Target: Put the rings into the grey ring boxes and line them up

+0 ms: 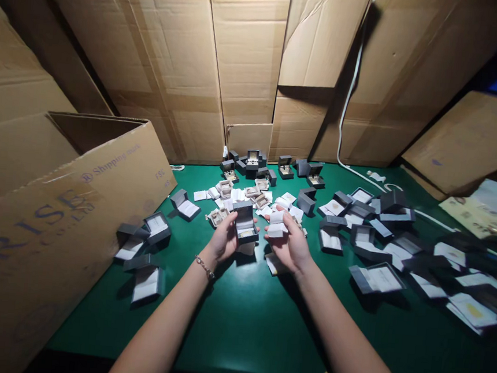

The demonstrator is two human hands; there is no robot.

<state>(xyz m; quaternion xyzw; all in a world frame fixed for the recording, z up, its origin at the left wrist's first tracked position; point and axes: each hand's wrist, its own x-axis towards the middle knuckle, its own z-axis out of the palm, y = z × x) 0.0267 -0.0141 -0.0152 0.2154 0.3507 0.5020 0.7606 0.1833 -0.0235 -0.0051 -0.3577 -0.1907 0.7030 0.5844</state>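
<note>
My left hand [225,239] is closed around a small dark grey jewelry box [245,221], its lid raised and a pale insert inside. Between the fingers of my right hand [292,244] is a folded white card [277,224]. The two hands are apart, over the middle of the green table [236,325]. Just beyond them lies a pile of white cards and pale box inserts [239,195]. Beneath my right hand is another small white piece [275,264], partly hidden. A chain bracelet [205,267] circles my left wrist.
Several open grey boxes [377,278] with white papers spread over the right side. More open boxes [148,282] sit at the left beside a large cardboard carton [76,218]. At the back, small boxes [253,159] stand before a cardboard wall [163,63]. A white cable [346,108] hangs there.
</note>
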